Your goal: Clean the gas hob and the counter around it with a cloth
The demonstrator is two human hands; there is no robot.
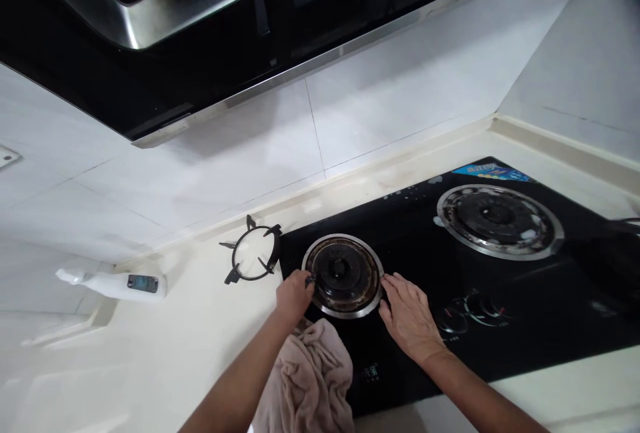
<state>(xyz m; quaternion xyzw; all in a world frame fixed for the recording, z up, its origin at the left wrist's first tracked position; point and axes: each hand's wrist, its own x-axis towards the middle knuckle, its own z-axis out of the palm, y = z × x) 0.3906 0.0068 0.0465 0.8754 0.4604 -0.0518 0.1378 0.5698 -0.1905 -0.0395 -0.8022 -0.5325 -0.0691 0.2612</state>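
Note:
The left burner (330, 310) of a black glass stove has a shiny metal ring around a brown-stained dark pan. At its left edge my left hand (294, 296) is closed, with a small dark thing (310, 279) at the fingertips that I cannot make out. Across from it, my right hand (410, 316) has its fingers stretched out, the tips touching the ring's right edge and the thumb apart. A crumpled pinkish-brown cloth (313, 379) lies at the front, beside and partly behind my left forearm.
A black pot support (253, 278) rests on the pale counter (195, 333) left of the stove. Farther left lies a white spray bottle (117, 285). The right burner (500, 219) shows whitish foam patches. Control knobs (470, 316) sit between the burners, and a range hood (240, 53) hangs above.

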